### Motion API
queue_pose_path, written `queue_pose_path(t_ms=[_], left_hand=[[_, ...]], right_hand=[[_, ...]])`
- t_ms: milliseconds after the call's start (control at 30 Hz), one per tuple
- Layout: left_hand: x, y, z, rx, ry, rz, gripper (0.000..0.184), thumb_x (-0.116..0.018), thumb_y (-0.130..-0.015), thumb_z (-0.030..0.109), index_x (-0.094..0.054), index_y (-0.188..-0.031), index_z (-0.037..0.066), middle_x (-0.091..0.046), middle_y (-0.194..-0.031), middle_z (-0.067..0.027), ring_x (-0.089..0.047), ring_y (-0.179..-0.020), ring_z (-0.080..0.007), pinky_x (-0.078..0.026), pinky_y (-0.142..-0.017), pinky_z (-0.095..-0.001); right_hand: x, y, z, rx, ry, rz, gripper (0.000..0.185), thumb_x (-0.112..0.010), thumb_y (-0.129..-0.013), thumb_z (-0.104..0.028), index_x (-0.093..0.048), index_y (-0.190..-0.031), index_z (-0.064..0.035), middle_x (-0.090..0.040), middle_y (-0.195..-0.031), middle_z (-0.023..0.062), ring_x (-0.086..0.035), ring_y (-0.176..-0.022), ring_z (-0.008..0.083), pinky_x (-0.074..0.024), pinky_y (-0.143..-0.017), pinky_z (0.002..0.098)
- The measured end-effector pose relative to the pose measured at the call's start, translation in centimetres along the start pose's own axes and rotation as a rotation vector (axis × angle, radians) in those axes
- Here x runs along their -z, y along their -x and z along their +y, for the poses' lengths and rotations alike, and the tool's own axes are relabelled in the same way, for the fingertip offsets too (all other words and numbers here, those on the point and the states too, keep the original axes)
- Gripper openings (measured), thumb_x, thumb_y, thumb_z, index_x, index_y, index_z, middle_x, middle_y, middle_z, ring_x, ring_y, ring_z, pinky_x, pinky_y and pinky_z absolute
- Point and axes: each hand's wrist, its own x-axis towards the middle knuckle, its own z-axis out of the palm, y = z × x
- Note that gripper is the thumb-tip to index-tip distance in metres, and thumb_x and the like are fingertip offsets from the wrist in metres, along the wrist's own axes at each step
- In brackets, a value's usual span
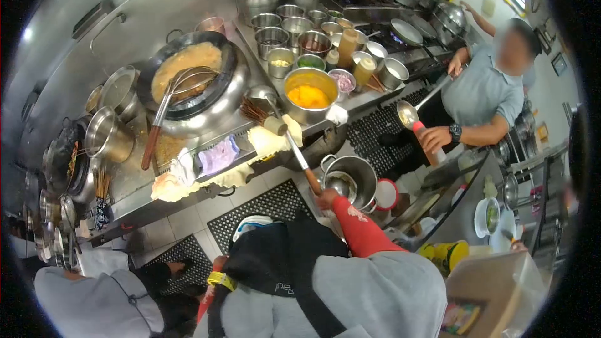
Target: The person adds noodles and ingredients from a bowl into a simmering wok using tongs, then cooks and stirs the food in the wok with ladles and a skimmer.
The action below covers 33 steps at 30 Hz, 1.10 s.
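My right hand [326, 199] is closed around the wooden handle of a long ladle [295, 149], whose metal bowl lies beside the metal pot of orange food [308, 97]. My left hand [220, 263] hangs low by my body, under a yellow wristband; its fingers are too small to make out. Left of the ladle, a wok [228, 81] holds bubbling tan liquid. A wire strainer [193, 81] with a wooden handle rests across it. A bundled brush [255, 112] and folded cloths [219, 153] lie along the counter's front edge.
At the right a co-worker [479, 91] holds a ladle and a red-topped bottle. Another person [100, 294] stands at the lower left. A large metal pot [360, 172] is beyond my right hand. Steel containers [271, 37] and sauce bottles [347, 47] crowd the counter. A cardboard box [494, 281] is at the lower right.
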Motion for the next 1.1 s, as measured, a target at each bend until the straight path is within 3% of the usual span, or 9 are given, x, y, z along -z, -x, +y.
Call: queue_pose_path(t_ms=[133,267,467,500,533,600,800,967,1100], left_hand=[[0.4,0.3,-1.2,-0.056,-0.043,-0.022,0.025,-0.056,-0.078,0.025,-0.072,-0.086,0.008,-0.069,-0.096,-0.0142,-0.066,-0.091,-0.0309,-0.053,-0.078,-0.0432],[1.5,0.2,-1.1,-0.093,-0.123,-0.018,0.024,-0.058,-0.076,0.024,-0.073,-0.082,0.008,-0.069,-0.093,-0.0141,-0.066,-0.09,-0.0308,-0.053,-0.077,-0.0435],[3.1,-1.3,0.7,-0.186,-0.32,-0.06,0.024,-0.058,-0.076,0.025,-0.073,-0.085,0.008,-0.069,-0.093,-0.013,-0.066,-0.09,-0.0312,-0.053,-0.08,-0.0418],[2.6,-1.7,0.6,-0.162,-0.263,-0.015,0.029,-0.055,-0.077,0.027,-0.072,-0.088,0.007,-0.069,-0.094,-0.0157,-0.065,-0.093,-0.0322,-0.052,-0.082,-0.0427],[-1.4,-4.7,-1.0,0.087,0.103,0.193,0.022,-0.07,-0.066,0.026,-0.073,-0.081,0.011,-0.069,-0.087,-0.0128,-0.065,-0.088,-0.0322,-0.053,-0.078,-0.0414],[0.0,-4.1,-0.1,0.086,0.022,0.108,0.039,-0.053,-0.077,0.03,-0.068,-0.102,0.004,-0.063,-0.109,-0.0222,-0.061,-0.103,-0.0353,-0.049,-0.089,-0.0439],[1.0,1.2,1.0,0.535,0.638,0.201,0.027,-0.065,-0.071,0.024,-0.071,-0.084,0.001,-0.068,-0.097,-0.019,-0.067,-0.09,-0.0283,-0.054,-0.08,-0.0415],[0.2,1.0,-3.3,0.514,0.716,0.003,0.044,-0.06,-0.076,0.031,-0.065,-0.105,-0.002,-0.061,-0.114,-0.0242,-0.058,-0.11,-0.0365,-0.048,-0.093,-0.0426],[3.3,0.2,-5.2,0.545,0.84,0.254,0.041,-0.056,-0.079,0.029,-0.065,-0.104,-0.002,-0.061,-0.113,-0.0241,-0.06,-0.106,-0.0373,-0.048,-0.092,-0.0416]], right_hand=[[2.1,2.3,-3.9,0.162,-0.493,-0.188,0.042,-0.049,-0.093,-0.048,-0.059,-0.101,-0.008,-0.06,-0.081,0.0032,-0.058,-0.068,0.0181,-0.051,-0.064,0.0384],[-0.8,10.6,-11.5,0.328,-0.277,-0.144,0.046,-0.053,-0.092,-0.048,-0.058,-0.11,-0.0061,-0.058,-0.086,0.0011,-0.057,-0.069,0.0143,-0.049,-0.061,0.0308],[-3.1,6.1,-11.8,0.623,0.252,0.0,0.039,-0.071,-0.08,-0.017,-0.055,-0.111,0.0009,-0.058,-0.081,0.0062,-0.055,-0.061,0.0137,-0.0469,-0.052,0.029],[-3.8,6.4,-12.1,0.715,0.367,0.151,0.035,-0.07,-0.078,-0.016,-0.056,-0.106,0.0019,-0.057,-0.076,0.0062,-0.054,-0.057,0.0139,-0.0459,-0.051,0.0288],[-4.3,6.7,-12.3,0.812,0.478,0.305,0.032,-0.069,-0.077,-0.015,-0.058,-0.1,0.0029,-0.056,-0.071,0.0061,-0.054,-0.054,0.0141,-0.045,-0.049,0.0287],[-4.7,7.0,-12.5,0.91,0.475,0.386,0.026,-0.068,-0.075,-0.014,-0.059,-0.091,0.0038,-0.052,-0.061,0.0045,-0.054,-0.051,0.0148,-0.0431,-0.045,0.03],[-5.9,5.6,-17.1,1.208,0.368,0.31,0.025,-0.058,-0.083,-0.004,-0.05,-0.107,-0.0026,-0.049,-0.059,0.0012,-0.044,-0.039,0.0085,-0.0379,-0.036,0.0235],[-15.1,19.0,-29.2,1.161,0.302,0.024,0.069,-0.056,-0.081,0.002,-0.03,-0.145,-0.0081,-0.048,-0.069,-0.0049,-0.045,-0.057,0.0052,-0.0414,-0.05,0.0208],[-17.6,19.5,-34.9,1.274,0.53,-0.021,0.061,-0.054,-0.084,0.001,-0.036,-0.142,-0.0071,-0.05,-0.061,-0.0017,-0.042,-0.043,0.0053,-0.0347,-0.037,0.0211]])
